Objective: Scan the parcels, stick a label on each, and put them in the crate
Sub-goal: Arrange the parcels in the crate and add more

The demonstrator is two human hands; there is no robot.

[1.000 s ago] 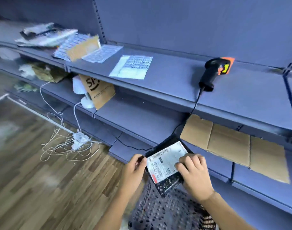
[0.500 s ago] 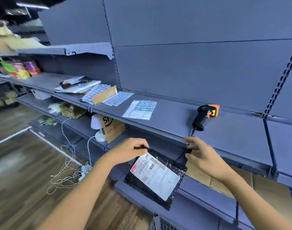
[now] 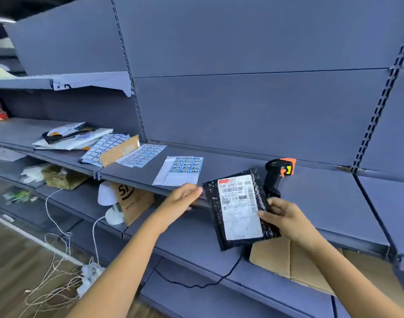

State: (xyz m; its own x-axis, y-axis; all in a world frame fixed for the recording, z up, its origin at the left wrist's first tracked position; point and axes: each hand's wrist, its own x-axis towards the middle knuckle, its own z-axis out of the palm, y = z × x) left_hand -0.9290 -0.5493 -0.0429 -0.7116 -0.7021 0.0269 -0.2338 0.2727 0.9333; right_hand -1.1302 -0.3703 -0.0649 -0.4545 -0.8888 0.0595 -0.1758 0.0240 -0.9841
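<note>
My right hand (image 3: pixel 285 219) grips a black plastic parcel (image 3: pixel 238 210) by its right edge, holding it upright in front of the shelf edge; a white shipping label with barcodes faces me. With its fingers straight, my left hand (image 3: pixel 180 199) reaches toward the shelf edge just left of the parcel, holding nothing. A black and orange barcode scanner (image 3: pixel 277 174) lies on the shelf right behind the parcel. A sheet of blue stickers (image 3: pixel 182 171) lies on the shelf just beyond my left hand. The crate is out of view.
Further sticker sheets (image 3: pixel 141 156), a cardboard piece (image 3: pixel 119 150) and a stack of mailers (image 3: pixel 72 135) lie further left on the grey shelf (image 3: pixel 322 203). Flattened cardboard (image 3: pixel 288 260) lies on the lower shelf. A small white fan (image 3: pixel 109 203), a brown envelope and tangled white cords (image 3: pixel 58 283) are lower left.
The parcel rose from above the crate to shelf height. My left hand let go of it and moved toward the sticker sheet; my right hand now holds it alone. The view tilted up.
</note>
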